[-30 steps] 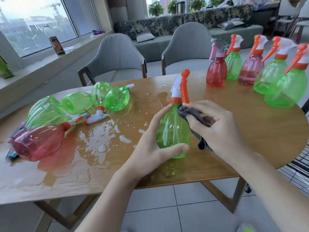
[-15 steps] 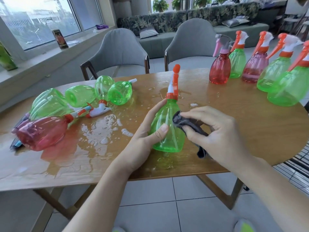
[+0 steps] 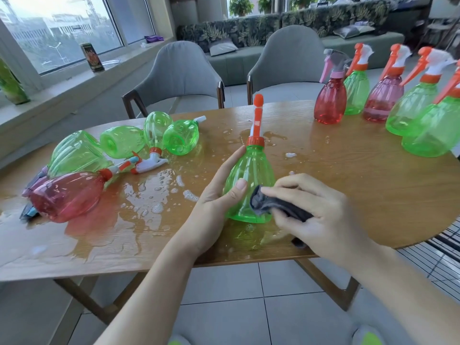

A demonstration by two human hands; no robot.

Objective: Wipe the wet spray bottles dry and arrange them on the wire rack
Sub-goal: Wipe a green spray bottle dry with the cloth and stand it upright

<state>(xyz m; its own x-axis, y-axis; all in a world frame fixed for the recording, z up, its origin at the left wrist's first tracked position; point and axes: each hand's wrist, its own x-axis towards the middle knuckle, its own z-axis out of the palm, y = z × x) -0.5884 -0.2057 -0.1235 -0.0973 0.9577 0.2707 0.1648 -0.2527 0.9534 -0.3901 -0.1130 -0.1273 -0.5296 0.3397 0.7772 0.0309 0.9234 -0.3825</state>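
Stood upright near the table's [image 3: 348, 195] front edge: green spray bottle [image 3: 251, 175], gripped by left hand [image 3: 219, 197], dry wood free to its right. Pinched by right hand [image 3: 321, 215] against its base: dark cloth [image 3: 276, 207]. Counted five standing bottles [image 3: 329, 100] far right, last one cut off; about six lying bottles [image 3: 67, 192] left, overlapping, hard to separate.

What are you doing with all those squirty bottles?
A person is drying spray bottles. Their left hand holds a green bottle upright on the wet wooden table, and their right hand rubs a dark cloth low on its side. Five bottles stand upright in a row at the far right. More bottles, green and red, lie on their sides at the left beside puddles. Part of the wire rack shows past the table's right edge.
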